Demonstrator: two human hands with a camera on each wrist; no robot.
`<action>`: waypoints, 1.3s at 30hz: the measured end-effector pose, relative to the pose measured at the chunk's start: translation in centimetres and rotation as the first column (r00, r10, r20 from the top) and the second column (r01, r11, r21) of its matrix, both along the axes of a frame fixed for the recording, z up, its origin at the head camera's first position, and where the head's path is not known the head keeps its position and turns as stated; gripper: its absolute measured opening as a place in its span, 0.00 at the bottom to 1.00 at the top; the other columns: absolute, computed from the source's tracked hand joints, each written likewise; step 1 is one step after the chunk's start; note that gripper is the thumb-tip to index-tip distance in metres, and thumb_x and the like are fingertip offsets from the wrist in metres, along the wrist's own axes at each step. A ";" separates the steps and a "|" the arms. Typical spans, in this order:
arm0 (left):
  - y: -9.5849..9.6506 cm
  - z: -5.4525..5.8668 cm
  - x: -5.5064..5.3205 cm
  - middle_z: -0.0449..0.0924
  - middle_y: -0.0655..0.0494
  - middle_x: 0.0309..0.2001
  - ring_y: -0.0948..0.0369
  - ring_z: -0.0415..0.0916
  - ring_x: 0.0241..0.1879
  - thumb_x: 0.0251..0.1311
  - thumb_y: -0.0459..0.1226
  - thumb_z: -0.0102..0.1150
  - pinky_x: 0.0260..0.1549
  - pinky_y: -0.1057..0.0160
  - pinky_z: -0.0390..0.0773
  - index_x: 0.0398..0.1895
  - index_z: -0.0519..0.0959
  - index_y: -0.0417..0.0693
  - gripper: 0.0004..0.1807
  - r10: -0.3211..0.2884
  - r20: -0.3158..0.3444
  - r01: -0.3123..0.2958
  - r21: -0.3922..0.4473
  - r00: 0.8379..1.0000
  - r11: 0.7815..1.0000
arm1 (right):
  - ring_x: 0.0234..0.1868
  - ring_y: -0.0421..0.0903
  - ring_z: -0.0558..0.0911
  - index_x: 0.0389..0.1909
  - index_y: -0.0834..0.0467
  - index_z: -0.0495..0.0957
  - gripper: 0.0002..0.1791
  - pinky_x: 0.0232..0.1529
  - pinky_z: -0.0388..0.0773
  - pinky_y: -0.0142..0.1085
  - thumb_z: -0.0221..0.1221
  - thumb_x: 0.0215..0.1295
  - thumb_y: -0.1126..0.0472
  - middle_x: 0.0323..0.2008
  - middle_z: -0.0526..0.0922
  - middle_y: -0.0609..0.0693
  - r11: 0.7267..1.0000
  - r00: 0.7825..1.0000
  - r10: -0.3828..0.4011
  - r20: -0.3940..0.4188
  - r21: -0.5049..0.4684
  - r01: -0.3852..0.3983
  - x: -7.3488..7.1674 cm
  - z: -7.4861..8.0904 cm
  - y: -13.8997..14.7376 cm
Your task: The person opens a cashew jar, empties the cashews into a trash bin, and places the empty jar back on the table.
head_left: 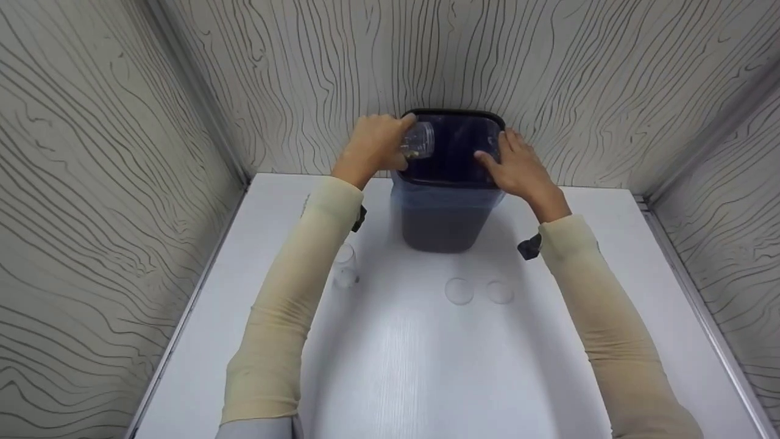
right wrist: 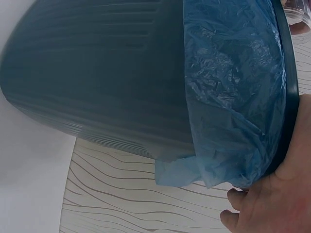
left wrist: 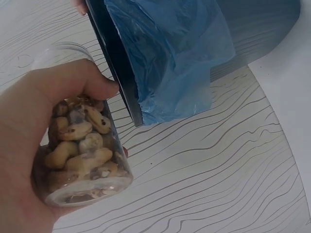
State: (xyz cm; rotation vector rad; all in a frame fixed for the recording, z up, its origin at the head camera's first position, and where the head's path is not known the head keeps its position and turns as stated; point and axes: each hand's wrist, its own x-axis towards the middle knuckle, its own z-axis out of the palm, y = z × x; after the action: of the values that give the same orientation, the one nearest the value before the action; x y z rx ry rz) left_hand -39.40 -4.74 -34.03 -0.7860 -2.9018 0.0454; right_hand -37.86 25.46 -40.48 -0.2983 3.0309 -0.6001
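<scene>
My left hand (head_left: 373, 143) grips a clear plastic jar (head_left: 419, 141), tipped on its side at the left rim of a dark trash bin (head_left: 448, 228). In the left wrist view, nuts (left wrist: 80, 155) that look like cashews with brown bits are heaped toward the jar's base, with the thumb around its side. A blue bag (left wrist: 170, 53) lines the bin and folds over its rim. At the bin's right rim, my right hand (head_left: 521, 167) holds on with the thumb over the inner side and the fingers outside.
A second clear container (head_left: 345, 268) is on the white table (head_left: 390, 366), close to my left forearm. Two clear round lids (head_left: 459, 291) lie flat in front of the bin. Wood-patterned walls (head_left: 304, 79) enclose the table at the back and sides.
</scene>
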 end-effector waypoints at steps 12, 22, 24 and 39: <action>0.2 0.1 -0.1 0.85 0.45 0.48 0.53 0.69 0.35 0.59 0.41 0.67 0.41 0.48 0.82 0.81 0.65 0.56 0.44 0.014 -0.004 -0.014 -0.064 1.000 0.998 | 0.87 0.66 0.35 0.84 0.70 0.34 0.53 0.85 0.33 0.60 0.33 0.82 0.29 0.86 0.32 0.68 1.000 1.000 -0.001 0.010 -0.006 0.001 0.2 0.2 -0.1; 0.2 0.2 0.2 0.85 0.45 0.47 0.53 0.68 0.33 0.65 0.35 0.59 0.39 0.49 0.78 0.79 0.67 0.58 0.37 0.012 -0.034 -0.014 -0.074 0.999 0.997 | 0.87 0.66 0.35 0.84 0.69 0.34 0.53 0.85 0.33 0.59 0.33 0.82 0.29 0.86 0.32 0.67 1.000 1.000 -0.008 0.013 -0.008 0.008 0.1 0.2 -0.1; 0.3 0.2 0.2 0.85 0.45 0.48 0.51 0.72 0.34 0.66 0.35 0.59 0.42 0.47 0.81 0.79 0.67 0.59 0.36 0.014 -0.040 -0.017 -0.079 0.999 0.997 | 0.87 0.65 0.34 0.84 0.69 0.34 0.53 0.85 0.33 0.59 0.33 0.82 0.29 0.86 0.31 0.67 1.000 1.000 -0.007 0.016 -0.007 0.007 0.1 0.2 -0.1; 0.4 0.1 0.3 0.86 0.46 0.52 0.43 0.85 0.47 0.73 0.44 0.64 0.50 0.44 0.83 0.69 0.73 0.58 0.24 0.011 -0.101 -0.022 -0.109 0.995 0.994 | 0.87 0.66 0.34 0.84 0.69 0.35 0.53 0.85 0.33 0.59 0.33 0.82 0.30 0.86 0.32 0.67 1.000 1.000 -0.004 0.007 -0.009 0.004 0.1 0.2 -0.1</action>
State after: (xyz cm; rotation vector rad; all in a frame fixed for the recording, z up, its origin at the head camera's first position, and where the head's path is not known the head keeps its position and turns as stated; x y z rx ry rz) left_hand -39.06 -4.29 -33.90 -0.7537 -2.8302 0.2412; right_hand -37.74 25.32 -40.24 -0.2901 3.0235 -0.6136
